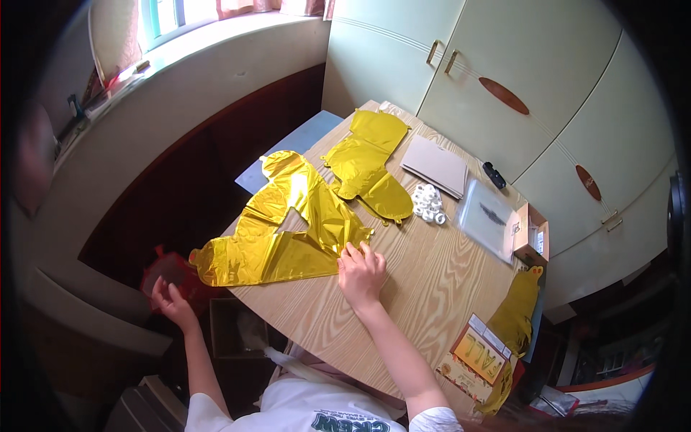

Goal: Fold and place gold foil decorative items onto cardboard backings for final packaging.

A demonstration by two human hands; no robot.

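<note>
A large gold foil balloon (277,248), uninflated and creased, spreads across the left part of the wooden table (403,281). One end of it hangs slightly past the table's left edge. My right hand (362,273) rests at its near right corner, fingers bent and closed on the foil. Beyond the table's edge, my left hand (174,304) is held in the air with its fingers apart and nothing visible in them. It is close to a red bin (188,277). A second flat gold foil balloon (371,162) lies farther back, beside the first.
White tape rolls (428,204), a stack of grey sheets (435,164), clear plastic bags (484,216) and a cardboard box (531,236) line the right side. Nearer sit a printed card (471,360) and more gold foil (515,313). A box (234,331) stands below the table's left edge.
</note>
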